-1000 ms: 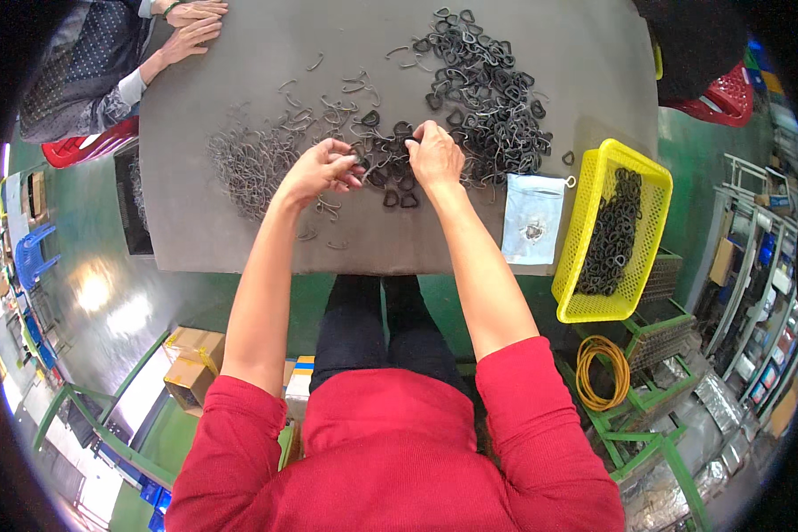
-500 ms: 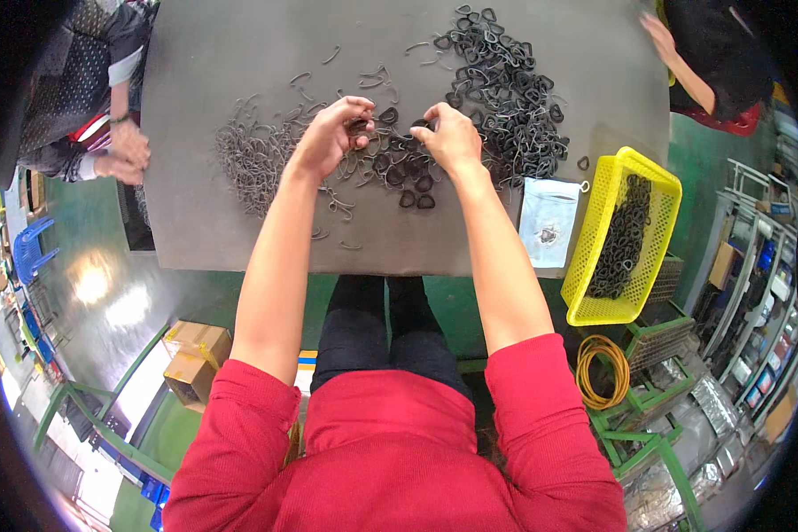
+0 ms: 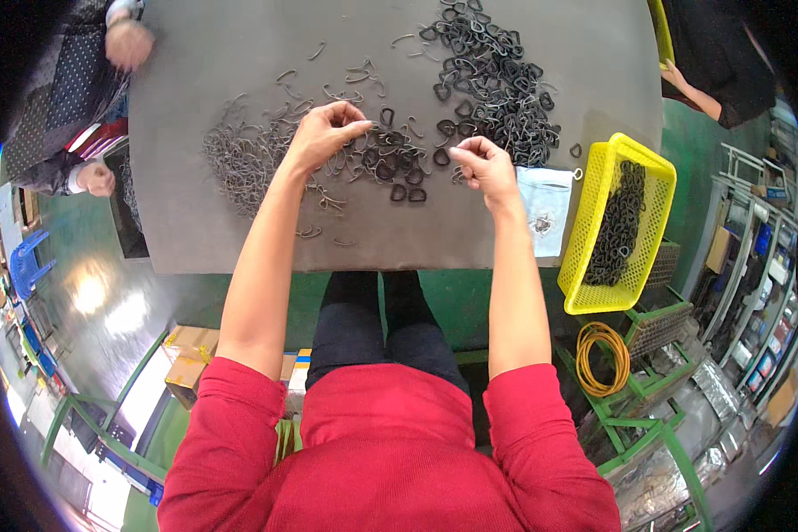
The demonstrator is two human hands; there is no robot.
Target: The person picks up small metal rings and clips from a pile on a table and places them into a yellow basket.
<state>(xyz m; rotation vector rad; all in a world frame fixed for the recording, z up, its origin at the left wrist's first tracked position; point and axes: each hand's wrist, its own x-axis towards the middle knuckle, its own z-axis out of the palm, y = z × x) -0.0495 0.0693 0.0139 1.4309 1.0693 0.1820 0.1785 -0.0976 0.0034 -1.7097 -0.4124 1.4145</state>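
My left hand (image 3: 326,137) is above the left part of the work heap, its thumb and forefinger closed together. Whatever they pinch is too small or hidden to make out. Right of it my right hand (image 3: 489,173) is closed too, thumb against fingers. A black D-shaped ring (image 3: 441,157) lies right at its fingertips; I cannot tell if they touch it. Between the hands is a small cluster of black rings (image 3: 394,160). Left of them spreads a pile of thin, curved metal hooks (image 3: 250,164), and behind my right hand is a large heap of black rings (image 3: 496,84).
A pale blue pouch (image 3: 543,208) lies at the grey table's (image 3: 239,35) right front. Beside it a yellow basket (image 3: 573,275) holds many dark rings. One co-worker's hand (image 3: 128,44) is at the far left; another co-worker's hand (image 3: 678,78) is at the far right.
My right hand has moved right and slightly nearer me; my left hand has shifted slightly left. The dark ring seen in my left hand no longer shows. The left co-worker's hands have moved apart.
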